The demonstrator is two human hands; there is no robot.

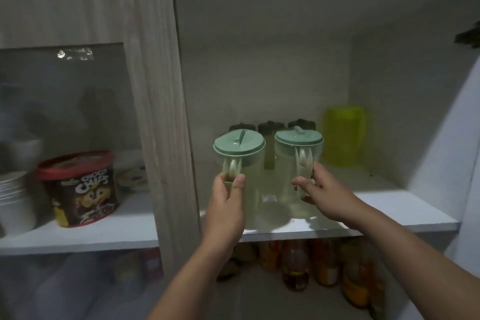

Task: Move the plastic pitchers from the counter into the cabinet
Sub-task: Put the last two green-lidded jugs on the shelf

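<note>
Two clear plastic pitchers with pale green lids stand side by side at the front of the open cabinet's white shelf [389,205]. My left hand [228,200] is closed around the handle of the left pitcher [241,153]. My right hand [320,190] grips the handle of the right pitcher [291,164]. Both pitchers are upright with their handles toward me. Whether their bases rest fully on the shelf is hard to tell.
Behind the pitchers stand three dark-lidded bottles [270,130] and a yellow-green container [345,135]. Left, behind a glass door, are a Choco Chips tub [78,187] and stacked white bowls [14,200]. Bottles [296,265] fill the shelf below. The open door [457,138] is at right.
</note>
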